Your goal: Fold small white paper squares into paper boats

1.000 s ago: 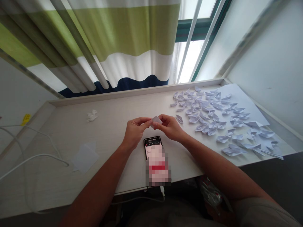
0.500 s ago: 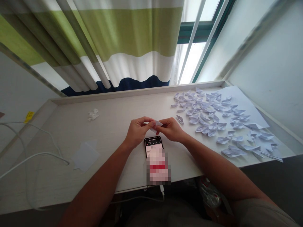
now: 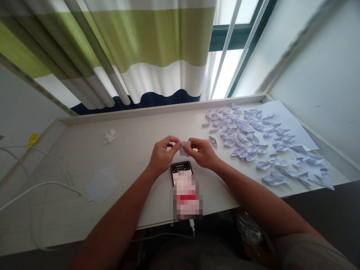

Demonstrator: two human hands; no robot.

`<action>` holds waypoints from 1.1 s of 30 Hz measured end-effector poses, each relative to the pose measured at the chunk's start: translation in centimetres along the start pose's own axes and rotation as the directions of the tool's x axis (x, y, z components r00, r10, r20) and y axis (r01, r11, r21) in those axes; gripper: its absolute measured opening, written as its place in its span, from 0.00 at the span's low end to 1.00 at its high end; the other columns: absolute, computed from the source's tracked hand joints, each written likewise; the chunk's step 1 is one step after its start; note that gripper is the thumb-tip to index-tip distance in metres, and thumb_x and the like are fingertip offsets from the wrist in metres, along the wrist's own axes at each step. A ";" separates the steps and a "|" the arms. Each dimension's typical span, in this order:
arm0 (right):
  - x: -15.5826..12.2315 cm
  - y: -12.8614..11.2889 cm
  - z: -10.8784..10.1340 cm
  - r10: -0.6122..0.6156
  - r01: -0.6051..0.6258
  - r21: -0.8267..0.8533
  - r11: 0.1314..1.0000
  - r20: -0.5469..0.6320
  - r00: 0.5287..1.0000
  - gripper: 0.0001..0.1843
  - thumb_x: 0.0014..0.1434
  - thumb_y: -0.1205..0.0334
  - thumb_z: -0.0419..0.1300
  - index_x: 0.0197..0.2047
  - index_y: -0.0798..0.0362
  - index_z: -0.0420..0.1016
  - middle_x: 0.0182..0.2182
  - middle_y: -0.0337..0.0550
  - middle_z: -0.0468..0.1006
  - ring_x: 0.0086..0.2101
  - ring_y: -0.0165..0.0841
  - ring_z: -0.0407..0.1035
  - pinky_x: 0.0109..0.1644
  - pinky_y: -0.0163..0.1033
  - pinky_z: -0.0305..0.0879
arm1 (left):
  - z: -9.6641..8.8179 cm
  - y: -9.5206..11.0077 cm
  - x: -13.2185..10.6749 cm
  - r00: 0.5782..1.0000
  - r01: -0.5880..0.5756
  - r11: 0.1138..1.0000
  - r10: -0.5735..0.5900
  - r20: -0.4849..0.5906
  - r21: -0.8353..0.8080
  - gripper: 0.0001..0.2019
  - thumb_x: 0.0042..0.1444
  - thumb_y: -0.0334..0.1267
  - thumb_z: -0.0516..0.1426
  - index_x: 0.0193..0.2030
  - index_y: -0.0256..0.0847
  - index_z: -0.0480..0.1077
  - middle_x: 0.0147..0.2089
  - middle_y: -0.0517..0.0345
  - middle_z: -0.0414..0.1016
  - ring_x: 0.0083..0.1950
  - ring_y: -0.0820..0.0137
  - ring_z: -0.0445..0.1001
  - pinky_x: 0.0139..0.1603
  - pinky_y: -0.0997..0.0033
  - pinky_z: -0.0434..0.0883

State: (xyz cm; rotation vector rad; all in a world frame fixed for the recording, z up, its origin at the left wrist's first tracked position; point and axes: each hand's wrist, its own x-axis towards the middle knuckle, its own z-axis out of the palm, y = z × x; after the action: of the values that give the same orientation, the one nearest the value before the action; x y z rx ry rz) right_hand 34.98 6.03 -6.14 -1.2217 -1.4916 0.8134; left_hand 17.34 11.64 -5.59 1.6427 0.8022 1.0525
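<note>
A small white piece of paper [image 3: 185, 149] is pinched between my two hands, just beyond the top of the phone. My left hand [image 3: 165, 153] grips its left edge between thumb and fingertips. On the other side, my right hand [image 3: 201, 150] holds it with the thumb across its face. The paper looks folded, but its layers are too small to make out. Under my wrists lies a phone [image 3: 182, 165], its screen lit and partly blurred out. Many folded paper boats [image 3: 239, 140] are spread over the table to the right of my right hand.
Loose paper sheets [image 3: 101, 185] lie left of my left forearm, with a crumpled tissue [image 3: 109, 136] farther back. White cables [image 3: 42, 184] cross the table's left side. A larger white sheet [image 3: 284, 116] lies under the boats at the back right. A raised ledge [image 3: 157, 108] borders the table's far side.
The paper between my hands has turned, from a slanted strip to a squarer face toward me. My left fingers have shifted to its left edge.
</note>
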 end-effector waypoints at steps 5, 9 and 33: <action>0.0 0.3 -0.2 -0.027 0.030 0.055 0.998 -0.048 0.998 0.26 0.65 0.37 0.65 0.29 0.50 0.70 0.25 0.38 0.76 0.25 0.30 0.72 0.31 0.37 0.69 | 0.1 0.4 -0.1 0.997 0.007 1.000 -0.008 -0.077 -0.014 0.09 0.60 0.45 0.67 0.37 0.43 0.81 0.38 0.57 0.82 0.40 0.67 0.76 0.43 0.68 0.70; 0.0 0.3 -0.5 -0.072 0.069 -0.059 0.996 -0.049 0.996 0.27 0.67 0.35 0.62 0.30 0.50 0.71 0.21 0.36 0.75 0.21 0.28 0.69 0.27 0.36 0.65 | 0.0 0.7 -0.1 0.998 0.040 0.998 -0.037 -0.056 0.043 0.10 0.58 0.47 0.69 0.39 0.44 0.85 0.32 0.59 0.80 0.32 0.69 0.69 0.36 0.69 0.66; 0.6 0.7 -1.9 -0.202 0.202 0.022 0.979 0.000 0.979 0.07 0.67 0.54 0.69 0.46 0.41 0.87 0.35 0.38 0.75 0.35 0.31 0.73 0.42 0.41 0.80 | -0.4 2.0 -0.6 0.997 0.073 0.986 -0.069 0.035 -0.148 0.12 0.60 0.41 0.68 0.47 0.40 0.86 0.46 0.48 0.88 0.41 0.62 0.86 0.49 0.57 0.83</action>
State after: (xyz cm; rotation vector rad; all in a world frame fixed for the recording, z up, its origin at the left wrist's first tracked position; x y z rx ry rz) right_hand 37.04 6.56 -6.09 -1.0336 -1.5751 0.6931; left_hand 16.80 10.68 -3.73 1.4896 0.7394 1.0112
